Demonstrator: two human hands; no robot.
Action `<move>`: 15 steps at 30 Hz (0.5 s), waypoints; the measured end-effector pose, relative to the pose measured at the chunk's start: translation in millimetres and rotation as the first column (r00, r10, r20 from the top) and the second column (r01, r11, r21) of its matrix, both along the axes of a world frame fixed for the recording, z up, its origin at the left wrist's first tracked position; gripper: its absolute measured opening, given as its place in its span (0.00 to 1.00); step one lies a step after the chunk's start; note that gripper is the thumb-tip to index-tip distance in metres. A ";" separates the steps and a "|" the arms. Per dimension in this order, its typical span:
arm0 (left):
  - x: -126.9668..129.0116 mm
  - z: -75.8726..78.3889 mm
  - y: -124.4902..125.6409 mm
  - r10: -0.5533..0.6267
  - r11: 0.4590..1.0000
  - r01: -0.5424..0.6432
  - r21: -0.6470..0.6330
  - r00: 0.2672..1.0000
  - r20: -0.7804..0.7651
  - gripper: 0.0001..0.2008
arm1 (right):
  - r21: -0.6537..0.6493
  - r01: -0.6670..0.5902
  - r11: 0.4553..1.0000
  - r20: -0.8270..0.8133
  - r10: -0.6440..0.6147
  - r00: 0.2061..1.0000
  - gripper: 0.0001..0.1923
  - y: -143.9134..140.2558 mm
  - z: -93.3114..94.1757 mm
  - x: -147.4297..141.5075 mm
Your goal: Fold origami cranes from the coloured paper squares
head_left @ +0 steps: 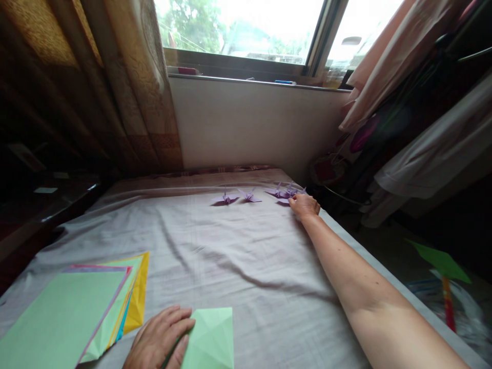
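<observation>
No writing readable — my right hand (304, 205) touches a paper crane (285, 193), grip unclear; my left hand (161, 339) lies flat on green paper (210, 338).

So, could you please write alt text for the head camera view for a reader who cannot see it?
A person's right hand reaches across a sheet-covered bed to a row of purple paper cranes near the far edge, while the left hand rests on a creased green paper square. A stack of coloured paper lies at left, below a window.

Paper stack (65, 312) lies left of folded sheet (210, 338); cranes (249, 196) sit far behind.
</observation>
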State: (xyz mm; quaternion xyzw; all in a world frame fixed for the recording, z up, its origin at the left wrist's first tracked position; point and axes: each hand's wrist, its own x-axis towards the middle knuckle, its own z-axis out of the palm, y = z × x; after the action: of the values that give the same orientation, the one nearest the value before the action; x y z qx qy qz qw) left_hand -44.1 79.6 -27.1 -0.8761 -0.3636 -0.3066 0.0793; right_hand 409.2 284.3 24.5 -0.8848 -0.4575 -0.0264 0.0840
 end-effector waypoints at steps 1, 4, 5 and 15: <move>0.6 0.5 -0.4 0.001 1.000 -0.001 -0.006 1.000 -0.001 0.12 | 0.005 0.003 1.000 -0.007 -0.003 1.000 0.18 -1.3 -1.0 0.2; 2.6 1.6 -1.7 0.011 1.000 -0.011 -0.012 1.000 0.004 0.12 | 0.020 0.005 1.000 -0.027 -0.004 1.000 0.17 -5.5 -4.6 1.2; 3.1 1.7 -2.0 0.014 1.000 -0.014 -0.012 1.000 0.005 0.12 | 0.027 0.002 1.000 -0.032 -0.002 0.999 0.16 -6.6 -5.9 1.5; 2.6 2.3 -0.5 -0.005 1.000 0.005 0.021 1.000 0.005 0.12 | 0.145 -0.026 0.989 -0.063 0.036 0.997 0.16 -7.1 -18.4 -9.2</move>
State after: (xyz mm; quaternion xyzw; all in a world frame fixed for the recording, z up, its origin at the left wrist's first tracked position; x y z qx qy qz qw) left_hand -41.5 79.1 -24.8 -0.8753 -0.3583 -0.3128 0.0869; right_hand 400.0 277.2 6.1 -0.8695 -0.4652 -0.0291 0.1632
